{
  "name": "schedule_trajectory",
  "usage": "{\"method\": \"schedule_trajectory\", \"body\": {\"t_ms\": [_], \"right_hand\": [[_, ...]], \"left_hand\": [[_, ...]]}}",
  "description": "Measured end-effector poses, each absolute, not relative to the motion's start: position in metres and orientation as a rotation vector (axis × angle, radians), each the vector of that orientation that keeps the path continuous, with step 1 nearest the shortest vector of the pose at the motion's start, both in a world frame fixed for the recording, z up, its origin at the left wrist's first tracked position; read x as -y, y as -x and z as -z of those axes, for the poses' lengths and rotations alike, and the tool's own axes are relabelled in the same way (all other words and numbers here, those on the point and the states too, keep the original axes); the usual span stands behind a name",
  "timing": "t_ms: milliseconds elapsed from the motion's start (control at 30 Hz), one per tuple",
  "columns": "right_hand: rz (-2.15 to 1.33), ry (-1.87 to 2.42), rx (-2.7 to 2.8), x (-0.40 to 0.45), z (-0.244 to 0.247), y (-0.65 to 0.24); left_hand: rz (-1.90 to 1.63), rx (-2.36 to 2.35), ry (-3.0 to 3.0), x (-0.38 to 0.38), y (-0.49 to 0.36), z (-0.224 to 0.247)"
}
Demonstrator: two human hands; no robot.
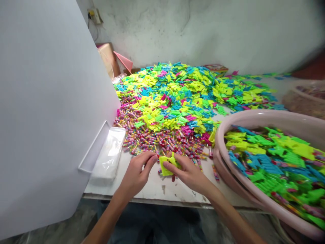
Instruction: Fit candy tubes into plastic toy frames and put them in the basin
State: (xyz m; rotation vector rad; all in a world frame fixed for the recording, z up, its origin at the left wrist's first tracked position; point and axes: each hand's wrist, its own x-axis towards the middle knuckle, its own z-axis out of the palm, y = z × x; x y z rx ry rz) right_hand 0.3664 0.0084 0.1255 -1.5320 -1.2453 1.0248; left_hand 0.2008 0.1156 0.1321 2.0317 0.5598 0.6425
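Note:
Over the front of the white table, my right hand [189, 171] grips a flat yellow plastic piece [166, 168] between thumb and fingers. My left hand [138, 171] is closed in a pinch just left of that piece. A bit of red shows at its fingertips, too small to name. Behind both hands lies a pile of thin, colourful wrapped tubes [149, 140], many with red ends. A large heap of yellow, green, blue and pink plastic pieces [175, 89] rises behind the tubes.
At right, a pink basin [219, 149] holds plastic pieces and some tubes. A stack of clear plastic bags [109, 152] lies left, by a wire frame [92, 145] and a tall white panel [50, 112]. Another tub [304, 98] stands far right. The table's front edge [177, 202] is near my lap.

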Motion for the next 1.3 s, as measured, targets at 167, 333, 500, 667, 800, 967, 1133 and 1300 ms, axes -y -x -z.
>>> {"method": "schedule_trajectory", "body": {"t_ms": [167,333,500,667,800,967,1133,1300], "right_hand": [[-1.032,1.545,1.258,-0.008,-0.125,-0.367],[-1.04,1.554,1.292,-0.007,-0.127,-0.369],[-1.066,1.538,1.285,-0.006,-0.126,-0.368],[-1.101,1.511,1.221,-0.008,-0.121,-0.364],[-1.064,1.516,1.181,-0.009,-0.118,-0.36],[-1.051,1.549,1.103,-0.008,-0.112,-0.356],[-1.06,1.588,1.037,-0.006,-0.104,-0.35],[-1.083,1.543,1.049,-0.003,-0.099,-0.345]], "left_hand": [[-0.593,-0.532,-2.041,-0.116,-0.199,-0.132],[-0.553,-0.488,-2.102,-0.117,-0.197,-0.135],[-0.453,-0.395,-2.257,-0.119,-0.195,-0.136],[-0.394,-0.4,-2.575,-0.113,-0.195,-0.138],[-0.402,-0.48,-2.832,-0.106,-0.196,-0.139],[-0.55,-0.465,-3.04,-0.105,-0.198,-0.131],[-0.603,-0.385,-3.091,-0.108,-0.197,-0.123],[-0.604,-0.339,-3.036,-0.114,-0.195,-0.113]]}}
